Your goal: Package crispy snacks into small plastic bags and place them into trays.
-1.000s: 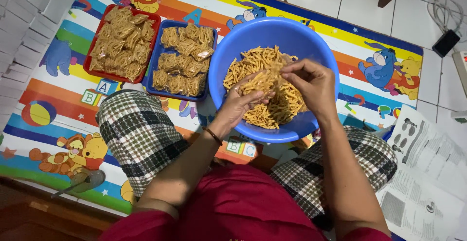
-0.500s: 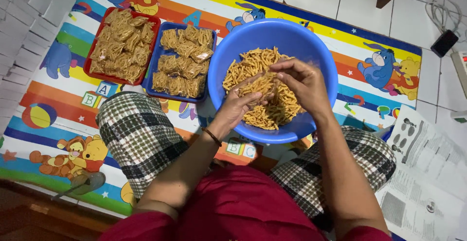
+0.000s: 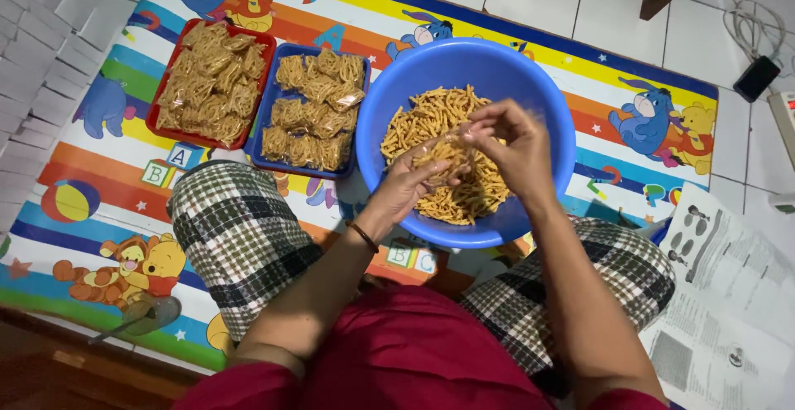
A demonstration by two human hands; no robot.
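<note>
Red tray (image 3: 156, 120) and blue tray (image 3: 263, 151) of bagged snack bundles left of blue basin (image 3: 530, 87); both hands (image 3: 464, 157) together on one clear packet (image 3: 439, 151), raised slightly higher than before.

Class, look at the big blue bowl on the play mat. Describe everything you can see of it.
The blue bowl is round, deep and smooth, plastic by its look. It sits upright on the colourful cartoon mat, between the seated person's knees, right of a blue tray. It is partly filled with thin golden-brown fried sticks. Both hands work over it: the left hand and right hand hold a small clump together.
</note>
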